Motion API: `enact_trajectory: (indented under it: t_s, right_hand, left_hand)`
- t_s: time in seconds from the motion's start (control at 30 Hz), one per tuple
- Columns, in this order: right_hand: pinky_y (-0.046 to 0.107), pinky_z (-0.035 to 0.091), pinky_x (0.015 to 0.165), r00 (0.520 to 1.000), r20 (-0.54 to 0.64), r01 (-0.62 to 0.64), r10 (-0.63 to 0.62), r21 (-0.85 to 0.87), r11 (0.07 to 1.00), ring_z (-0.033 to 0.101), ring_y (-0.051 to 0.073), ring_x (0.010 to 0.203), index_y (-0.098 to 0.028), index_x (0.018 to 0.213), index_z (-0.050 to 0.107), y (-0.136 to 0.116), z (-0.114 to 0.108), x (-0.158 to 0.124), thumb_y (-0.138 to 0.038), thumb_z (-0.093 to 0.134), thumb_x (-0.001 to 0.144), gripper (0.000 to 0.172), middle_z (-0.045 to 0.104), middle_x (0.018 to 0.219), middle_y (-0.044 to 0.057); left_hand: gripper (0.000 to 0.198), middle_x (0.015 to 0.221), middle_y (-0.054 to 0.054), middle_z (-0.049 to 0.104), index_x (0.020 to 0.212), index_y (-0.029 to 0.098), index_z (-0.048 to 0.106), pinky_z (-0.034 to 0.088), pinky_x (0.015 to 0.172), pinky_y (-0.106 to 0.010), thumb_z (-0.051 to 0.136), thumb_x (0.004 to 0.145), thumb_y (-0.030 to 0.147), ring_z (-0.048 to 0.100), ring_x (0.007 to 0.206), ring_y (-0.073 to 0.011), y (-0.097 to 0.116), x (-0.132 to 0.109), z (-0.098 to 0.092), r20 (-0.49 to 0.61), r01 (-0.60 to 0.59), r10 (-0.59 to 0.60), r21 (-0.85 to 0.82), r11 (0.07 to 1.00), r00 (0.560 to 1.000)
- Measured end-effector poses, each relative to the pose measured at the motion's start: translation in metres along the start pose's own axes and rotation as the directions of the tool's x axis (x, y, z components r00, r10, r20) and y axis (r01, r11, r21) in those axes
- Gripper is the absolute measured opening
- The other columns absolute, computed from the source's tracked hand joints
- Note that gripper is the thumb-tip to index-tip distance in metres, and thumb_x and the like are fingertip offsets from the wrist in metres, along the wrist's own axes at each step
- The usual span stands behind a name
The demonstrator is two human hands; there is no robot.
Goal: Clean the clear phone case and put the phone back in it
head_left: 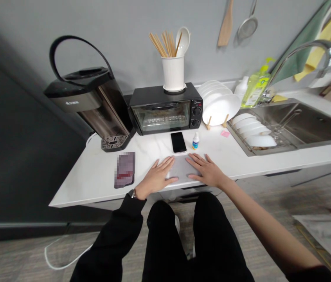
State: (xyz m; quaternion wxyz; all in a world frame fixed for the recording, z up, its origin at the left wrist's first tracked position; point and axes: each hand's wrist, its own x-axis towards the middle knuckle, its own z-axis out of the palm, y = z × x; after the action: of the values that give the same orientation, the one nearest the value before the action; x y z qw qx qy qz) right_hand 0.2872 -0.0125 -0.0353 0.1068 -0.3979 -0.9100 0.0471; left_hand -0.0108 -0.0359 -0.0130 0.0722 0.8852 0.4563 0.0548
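Fingers (168, 161) spread, flat; grey sheet (182, 167) beneath

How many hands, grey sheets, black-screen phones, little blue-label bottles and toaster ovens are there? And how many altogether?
Hands: 2 (left hand, right hand)
Grey sheet: 1
Black-screen phone: 1
Little blue-label bottle: 1
Toaster oven: 1
Total: 6

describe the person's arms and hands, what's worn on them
The left hand and right hand are ungloved. A full-length black left sleeve has a silvery watch or bracelet at its cuff. The black right sleeve ends higher, leaving the forearm bare.
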Motion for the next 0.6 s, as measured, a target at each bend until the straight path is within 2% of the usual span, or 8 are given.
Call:
enact_trajectory:
  t_s: [0.3,0.43,0.5,0.6]
  right_hand:
    - [0.07,0.027,0.123,0.997,-0.083,0.006,-0.005,0.014,1.0,0.033,0.038,0.156,-0.022,0.165,0.033,0.004,-0.001,-0.002,-0.065,0.054,0.1,0.08,0.031,0.17,0.018]
    - [0.06,0.029,0.126,0.984,-0.152,0.111,-0.097,0.088,0.99,0.038,0.03,0.155,-0.023,0.165,0.033,0.003,-0.009,0.0,-0.049,0.048,0.107,0.065,0.039,0.167,0.015]
    - [0.06,0.033,0.125,0.987,-0.129,0.113,-0.1,0.106,0.988,0.043,0.03,0.152,-0.023,0.165,0.032,0.005,-0.009,0.001,-0.048,0.049,0.107,0.065,0.042,0.165,0.016]
    - [0.065,0.031,0.123,0.995,-0.062,0.084,-0.079,0.089,0.992,0.041,0.033,0.153,-0.022,0.166,0.029,0.01,-0.006,0.002,-0.056,0.052,0.104,0.074,0.039,0.167,0.018]
  left_hand:
    - [0.091,0.173,-0.014,0.027,0.169,0.023,0.013,0.018,0.131,-0.057,0.045,0.1,0.072,0.028,0.16,-0.0301,-0.008,0.0,-0.005,-0.001,-0.018,0.018,0.008,1.0,1.0]
    - [0.071,0.171,-0.013,0.033,0.168,0.024,0.02,0.023,0.13,-0.053,0.034,0.108,0.059,0.033,0.159,-0.0266,-0.006,0.0,-0.004,-0.079,-0.03,0.028,-0.019,0.999,0.996]
    - [0.072,0.171,-0.014,0.033,0.168,0.024,0.019,0.024,0.13,-0.052,0.035,0.108,0.059,0.034,0.158,-0.0264,-0.004,-0.001,-0.002,-0.089,-0.044,0.042,-0.018,0.999,0.995]
    - [0.085,0.172,-0.016,0.029,0.169,0.023,0.015,0.021,0.13,-0.053,0.044,0.102,0.068,0.031,0.159,-0.0288,-0.005,-0.003,-0.001,-0.055,-0.052,0.052,0.002,0.999,0.997]
